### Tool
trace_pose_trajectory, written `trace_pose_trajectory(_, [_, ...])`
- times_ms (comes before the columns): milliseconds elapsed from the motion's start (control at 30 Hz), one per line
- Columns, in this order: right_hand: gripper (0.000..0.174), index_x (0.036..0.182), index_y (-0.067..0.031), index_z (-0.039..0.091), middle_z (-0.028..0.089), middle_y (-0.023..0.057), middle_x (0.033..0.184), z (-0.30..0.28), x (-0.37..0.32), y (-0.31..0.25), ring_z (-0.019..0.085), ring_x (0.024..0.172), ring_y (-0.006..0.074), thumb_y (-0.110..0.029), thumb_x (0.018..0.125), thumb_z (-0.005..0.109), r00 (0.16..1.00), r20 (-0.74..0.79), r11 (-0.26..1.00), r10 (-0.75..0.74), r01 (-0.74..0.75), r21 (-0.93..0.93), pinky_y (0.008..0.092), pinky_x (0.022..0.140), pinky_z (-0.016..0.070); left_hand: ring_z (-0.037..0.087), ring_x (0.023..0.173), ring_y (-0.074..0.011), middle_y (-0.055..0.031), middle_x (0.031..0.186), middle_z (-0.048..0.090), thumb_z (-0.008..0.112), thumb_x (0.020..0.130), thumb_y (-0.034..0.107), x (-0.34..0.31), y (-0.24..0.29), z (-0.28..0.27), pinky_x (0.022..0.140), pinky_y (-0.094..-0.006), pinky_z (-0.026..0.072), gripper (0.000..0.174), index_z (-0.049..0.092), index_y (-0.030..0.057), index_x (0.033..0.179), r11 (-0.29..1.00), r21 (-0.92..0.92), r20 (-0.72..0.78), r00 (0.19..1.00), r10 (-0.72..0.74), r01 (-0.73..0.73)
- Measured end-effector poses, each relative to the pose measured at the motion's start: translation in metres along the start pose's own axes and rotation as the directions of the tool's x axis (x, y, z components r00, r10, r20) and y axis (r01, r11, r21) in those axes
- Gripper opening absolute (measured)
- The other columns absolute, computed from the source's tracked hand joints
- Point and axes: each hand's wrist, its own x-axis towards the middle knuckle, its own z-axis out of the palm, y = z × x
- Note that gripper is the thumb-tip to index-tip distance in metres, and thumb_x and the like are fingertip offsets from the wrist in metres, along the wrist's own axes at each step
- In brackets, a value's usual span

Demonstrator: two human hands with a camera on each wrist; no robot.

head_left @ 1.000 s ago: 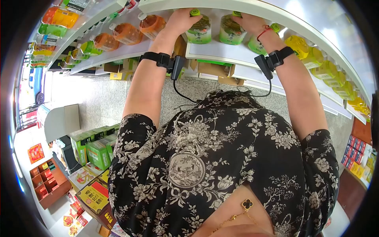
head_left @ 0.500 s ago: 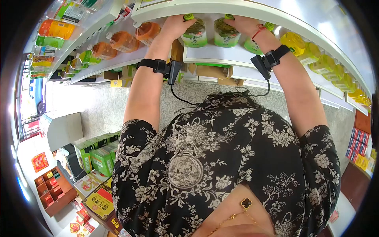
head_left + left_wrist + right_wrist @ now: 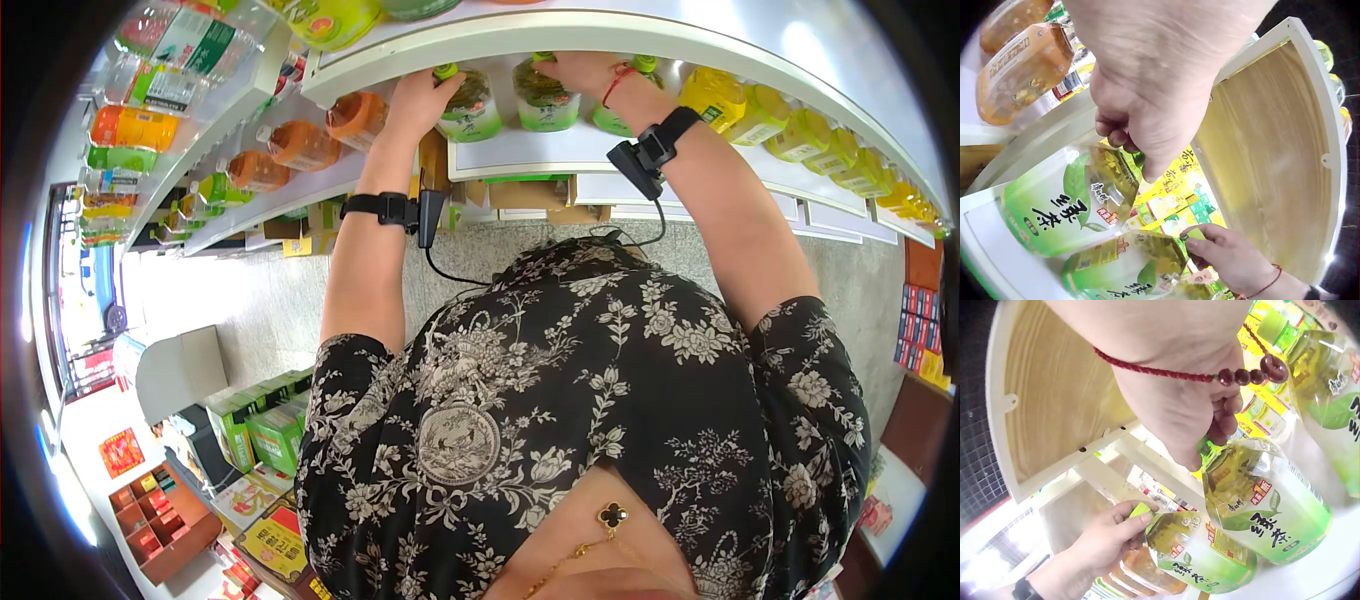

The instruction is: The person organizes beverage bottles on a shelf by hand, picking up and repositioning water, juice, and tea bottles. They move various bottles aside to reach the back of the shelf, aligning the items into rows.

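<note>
My left hand (image 3: 423,100) pinches the green cap of a green tea bottle (image 3: 470,112), with thumb and curled fingers at its neck. Beside it, my right hand (image 3: 588,74) holds a second green tea bottle (image 3: 544,103) by its cap. Both bottles stand upright on the white shelf, side by side, with green labels facing out. The left wrist view shows the first bottle's label (image 3: 1069,203) close up. From the right wrist, the second bottle (image 3: 1266,506) sits under my fingers. A third green tea bottle (image 3: 612,118) stands just right of it, partly behind my right wrist.
An upper shelf edge (image 3: 560,32) curves above both hands. Orange drink bottles (image 3: 303,146) line the left side; yellow drink bottles (image 3: 712,95) run along the right. Yellow packages (image 3: 1163,203) lie behind the tea bottles. Green boxes (image 3: 275,432) are stacked behind, to the left.
The head view has shifted, so the hands and shelf appear lower and further left, and more of the upper shelf shows. Both hands stay at the same two bottle caps.
</note>
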Motion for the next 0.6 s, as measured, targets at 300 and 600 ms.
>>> trace_pose_trajectory(300, [0.050,0.116,-0.0055,0.060,0.064,0.0176,0.107,-0.007,-0.004,0.026,0.062,0.098,0.0339,-0.041,0.081,0.065,0.982,-0.157,0.994,-0.105,0.104,-0.017,0.0405,0.087,0.0483,0.059,0.067,-0.0333,-0.0141,0.071,0.058,0.068,0.079,0.041,-0.013,0.029,-0.015,0.064,-0.0411,0.0465,0.046,0.057,-0.0007,0.094,0.993,0.102,-0.092,0.994,-0.053,0.062])
trace_pose_trajectory(600, [0.036,0.100,-0.0058,0.067,0.068,0.0132,0.088,-0.079,-0.073,0.072,0.065,0.079,0.0304,-0.038,0.083,0.064,0.972,-0.235,0.992,0.003,-0.032,-0.120,0.0392,0.074,0.0512,0.057,0.067,-0.0291,-0.0112,0.073,0.056,0.067,0.081,0.034,-0.005,0.081,-0.007,0.062,-0.0397,0.0468,0.055,0.053,0.0068,0.126,0.992,0.024,0.058,0.991,0.120,-0.122])
